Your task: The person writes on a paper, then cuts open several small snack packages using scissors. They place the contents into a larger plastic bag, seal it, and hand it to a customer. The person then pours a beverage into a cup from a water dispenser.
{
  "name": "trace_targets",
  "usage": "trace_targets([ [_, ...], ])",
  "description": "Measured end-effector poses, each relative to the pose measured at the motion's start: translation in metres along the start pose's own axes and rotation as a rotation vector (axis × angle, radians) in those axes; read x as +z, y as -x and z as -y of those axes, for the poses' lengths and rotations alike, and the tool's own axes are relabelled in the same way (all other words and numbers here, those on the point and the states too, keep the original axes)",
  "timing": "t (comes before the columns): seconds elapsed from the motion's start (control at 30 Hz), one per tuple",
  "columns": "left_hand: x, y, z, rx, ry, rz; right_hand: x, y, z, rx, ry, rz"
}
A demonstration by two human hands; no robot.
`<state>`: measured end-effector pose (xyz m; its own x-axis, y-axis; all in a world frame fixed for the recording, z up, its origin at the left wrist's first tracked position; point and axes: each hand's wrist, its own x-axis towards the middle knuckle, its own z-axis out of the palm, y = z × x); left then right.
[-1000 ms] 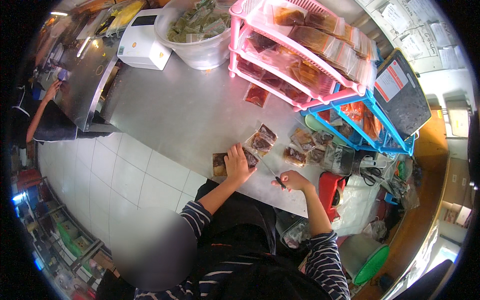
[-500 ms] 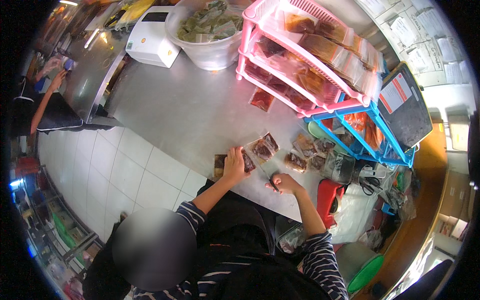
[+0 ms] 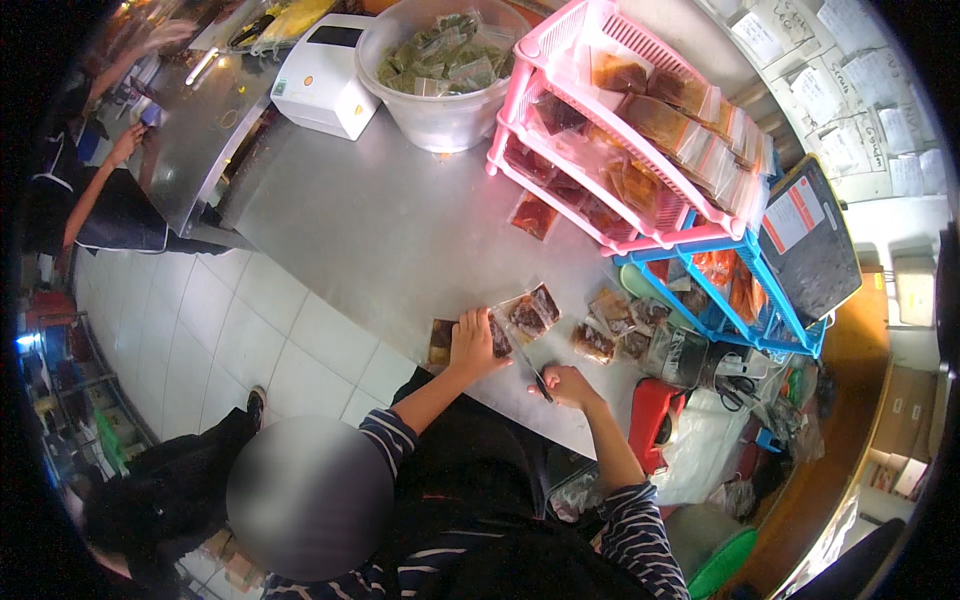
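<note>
Steel counter (image 3: 380,230): left hand (image 3: 474,342) flat on brown packet (image 3: 442,343); right hand (image 3: 567,384) grips pen (image 3: 536,378)

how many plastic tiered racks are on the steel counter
2. The pink rack stands at the counter's far side, loaded with sealed food packets. The blue rack sits right beside it, partly tucked under its right end, so more behind them may be hidden.

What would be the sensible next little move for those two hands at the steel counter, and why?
Probably bring the right hand with its thin dark tool across to the flat packet under the left hand. The left palm already presses that packet to the steel counter near its edge, and the tool's tip points that way. What kind of tool it is cannot be told.
</note>
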<state>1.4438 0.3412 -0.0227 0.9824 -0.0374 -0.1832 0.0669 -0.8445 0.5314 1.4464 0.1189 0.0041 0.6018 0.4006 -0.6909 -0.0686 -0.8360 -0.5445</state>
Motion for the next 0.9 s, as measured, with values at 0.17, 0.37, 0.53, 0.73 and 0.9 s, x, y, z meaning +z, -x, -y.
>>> trace_targets([
  [0.17,0.002,0.001,0.003,0.025,0.028,-0.014,0.004,0.012,-0.004,0.022,-0.095,-0.001],
  [0.37,-0.003,0.007,0.001,0.007,0.055,-0.025,0.008,0.008,-0.008,0.066,-0.312,0.091],
  [0.53,-0.003,0.011,0.002,0.006,0.037,-0.071,0.014,-0.004,0.01,0.088,-0.518,0.155],
  [0.73,-0.007,0.014,0.005,-0.011,0.02,-0.037,0.012,0.004,0.011,0.114,-0.36,0.108],
  [0.9,-0.011,0.016,0.003,0.005,0.02,-0.023,0.017,0.001,0.025,0.087,-0.464,0.069],
])
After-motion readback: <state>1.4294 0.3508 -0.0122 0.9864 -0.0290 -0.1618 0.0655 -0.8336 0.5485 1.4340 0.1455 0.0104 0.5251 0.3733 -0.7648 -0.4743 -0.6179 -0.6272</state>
